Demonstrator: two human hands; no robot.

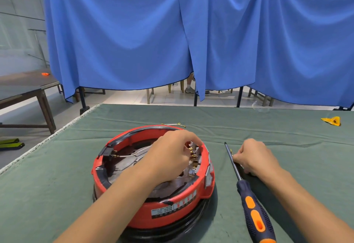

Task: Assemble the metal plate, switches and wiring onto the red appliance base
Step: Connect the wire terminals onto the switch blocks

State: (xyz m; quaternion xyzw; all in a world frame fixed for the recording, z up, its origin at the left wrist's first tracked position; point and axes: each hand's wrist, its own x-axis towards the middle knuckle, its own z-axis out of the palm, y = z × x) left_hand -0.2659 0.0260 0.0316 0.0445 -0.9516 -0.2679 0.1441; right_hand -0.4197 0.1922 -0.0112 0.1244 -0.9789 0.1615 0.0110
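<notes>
The red base (pixel 153 181) sits on the green tabletop (pixel 57 185) right in front of the person, open side up, with the metal plate (pixel 122 166) lying inside it. The left hand (pixel 170 154) reaches over the base toward its 2 o'clock rim, fingers curled around the row of brass switch terminals (pixel 193 156) there. The right hand (pixel 252 158) rests on the tabletop at 3 o'clock from the base, fingers curled, apparently pinching something small, though its fingers hide what. Just beside it lies the screwdriver (pixel 247 191), long axis running from 12 to 6 o'clock, tip away from the person, handle nearer. The right hand is the closer one to it. A loose wire (pixel 173 124) lies beyond the base at 12 o'clock. The left palm covers much of the switch area.
</notes>
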